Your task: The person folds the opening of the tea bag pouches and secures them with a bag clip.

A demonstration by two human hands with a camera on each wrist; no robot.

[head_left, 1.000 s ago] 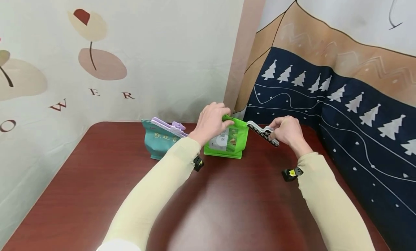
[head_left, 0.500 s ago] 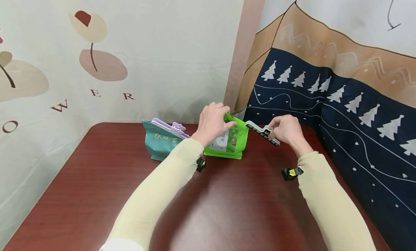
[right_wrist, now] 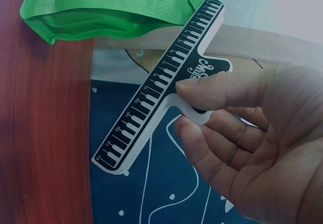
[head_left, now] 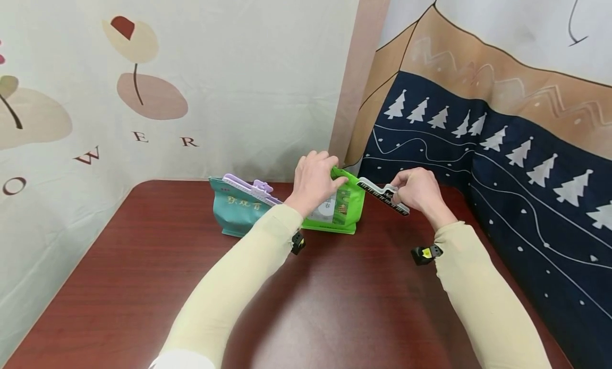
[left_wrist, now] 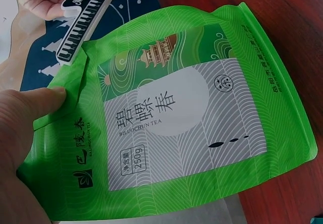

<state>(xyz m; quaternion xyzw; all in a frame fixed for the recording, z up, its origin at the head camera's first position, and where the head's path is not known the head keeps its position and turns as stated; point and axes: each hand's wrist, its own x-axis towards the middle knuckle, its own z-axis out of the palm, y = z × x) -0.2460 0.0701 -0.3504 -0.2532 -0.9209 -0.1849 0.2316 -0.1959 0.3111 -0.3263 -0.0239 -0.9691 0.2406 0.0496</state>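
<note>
A bright green tea bag point(left_wrist: 192, 103) stands on the table, its top edge folded over. My left hand point(head_left: 313, 180) grips that folded top, the thumb pressing on the front in the left wrist view. In my right hand point(head_left: 417, 189) is a black-and-white clip point(right_wrist: 161, 85) with a piano-key pattern, pinched by its handle between thumb and fingers. One end of the clip comes right up to the bag's upper right corner in the head view. To the left stands a teal bag point(head_left: 239, 207) with a lilac clip point(head_left: 251, 188) along its top.
The dark red wooden table point(head_left: 143, 284) reaches back to a pale printed curtain point(head_left: 248, 82). On the right hangs a navy cloth point(head_left: 526, 199) with white trees, close beside my right arm.
My right hand has moved slightly left with the piano clip, closer to the green bag's corner. My left hand has shifted slightly right while holding the bag's top.
</note>
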